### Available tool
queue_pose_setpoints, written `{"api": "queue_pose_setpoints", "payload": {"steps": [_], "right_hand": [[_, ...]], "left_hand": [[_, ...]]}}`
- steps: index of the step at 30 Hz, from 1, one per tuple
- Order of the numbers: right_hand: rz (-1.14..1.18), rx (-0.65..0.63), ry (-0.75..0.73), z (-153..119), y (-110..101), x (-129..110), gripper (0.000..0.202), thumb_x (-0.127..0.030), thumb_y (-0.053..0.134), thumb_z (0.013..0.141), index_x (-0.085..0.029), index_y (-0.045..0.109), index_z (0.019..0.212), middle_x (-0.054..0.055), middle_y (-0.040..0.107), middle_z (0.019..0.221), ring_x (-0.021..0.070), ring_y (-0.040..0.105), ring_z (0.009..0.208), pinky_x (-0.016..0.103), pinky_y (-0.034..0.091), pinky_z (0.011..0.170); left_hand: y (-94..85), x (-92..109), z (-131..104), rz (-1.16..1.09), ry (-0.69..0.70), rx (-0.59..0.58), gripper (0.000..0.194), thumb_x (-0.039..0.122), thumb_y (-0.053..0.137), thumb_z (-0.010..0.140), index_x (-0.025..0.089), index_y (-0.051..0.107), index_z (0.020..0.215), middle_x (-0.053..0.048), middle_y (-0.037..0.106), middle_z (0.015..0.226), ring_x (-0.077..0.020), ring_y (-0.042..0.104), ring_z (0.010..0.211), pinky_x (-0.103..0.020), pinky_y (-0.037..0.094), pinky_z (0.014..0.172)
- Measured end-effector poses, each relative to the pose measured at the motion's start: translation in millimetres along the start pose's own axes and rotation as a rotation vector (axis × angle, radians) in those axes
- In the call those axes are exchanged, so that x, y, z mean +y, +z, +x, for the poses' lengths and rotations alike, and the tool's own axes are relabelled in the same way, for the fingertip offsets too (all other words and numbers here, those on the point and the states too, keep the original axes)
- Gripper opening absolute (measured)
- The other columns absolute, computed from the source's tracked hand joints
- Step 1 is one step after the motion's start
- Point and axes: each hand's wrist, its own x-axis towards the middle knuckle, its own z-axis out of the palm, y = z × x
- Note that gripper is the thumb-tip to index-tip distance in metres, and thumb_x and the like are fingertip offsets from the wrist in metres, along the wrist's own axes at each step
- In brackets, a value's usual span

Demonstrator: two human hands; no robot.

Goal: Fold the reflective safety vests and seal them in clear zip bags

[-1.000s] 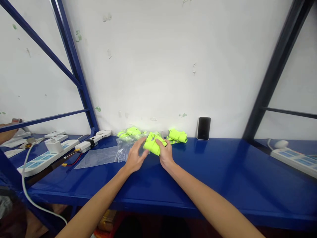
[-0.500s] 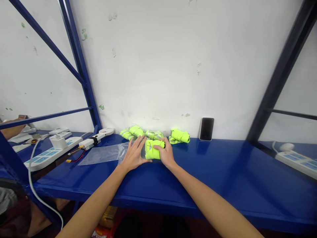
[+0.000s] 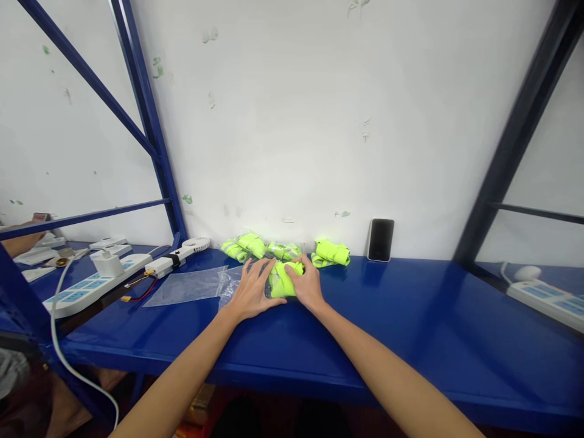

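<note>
Yellow cloth (image 3: 283, 281): right between the hands, long axis unclear
Left hand (image 3: 253, 287): spread wide, at its left
Right hand (image 3: 309, 284): gripping its right!

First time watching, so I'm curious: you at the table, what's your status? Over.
Right fingers gripping yellow roll. Left fingers at its left end, grip unclear. More rolls close behind; clear plastic off left.
</note>
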Motion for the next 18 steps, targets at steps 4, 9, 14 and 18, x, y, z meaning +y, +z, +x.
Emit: {"api": "queue_pose_setpoints", "payload": {"steps": [4, 9, 14, 18], "right_hand": [[0.016, -0.057, -0.077, -2, 3, 1, 0.018, -0.039, 0.052, 0.083, -0.021, 0.053, 0.082, -0.001, 0.058, 0.072, 0.0185, 0.055, 0.069, 0.029, 0.040, 0.067], [-0.077, -0.091, -0.075, -6, 8, 4, 0.019, -0.037, 0.042, 0.090, -0.022, 0.052, 0.088, 0.003, 0.062, 0.083, 0.0219, 0.057, 0.082, 0.033, 0.040, 0.076], [-0.058, -0.131, -0.011, -7, 15, 6, 0.019, -0.034, 0.036, 0.091, -0.023, 0.051, 0.086, 0.003, 0.059, 0.085, 0.0221, 0.055, 0.086, 0.036, 0.040, 0.081], [0.040, -0.109, 0.087, -5, 21, 13, 0.020, -0.036, 0.041, 0.087, -0.022, 0.053, 0.080, 0.004, 0.055, 0.087, 0.0212, 0.051, 0.094, 0.036, 0.039, 0.088]], "left_hand": [[-2.0, 3, 1, -0.022, 0.012, -0.023, 0.096, 0.068, 0.061, 0.069, 0.017, 0.027, 0.143, -0.017, 0.047, 0.134, -0.0324, 0.040, 0.129, -0.055, 0.013, 0.113], [0.8, 9, 3, -0.035, 0.033, -0.039, 0.087, 0.061, 0.063, 0.070, 0.018, 0.032, 0.139, -0.015, 0.051, 0.131, -0.0307, 0.043, 0.125, -0.054, 0.015, 0.112], [4.5, 15, 3, -0.035, 0.028, -0.040, 0.081, 0.052, 0.064, 0.071, 0.018, 0.032, 0.138, -0.015, 0.053, 0.129, -0.0300, 0.046, 0.123, -0.053, 0.018, 0.111], [4.2, 17, 4, -0.022, 0.058, -0.050, 0.078, 0.041, 0.064, 0.071, 0.017, 0.031, 0.139, -0.015, 0.052, 0.129, -0.0301, 0.046, 0.123, -0.051, 0.019, 0.111]]}}
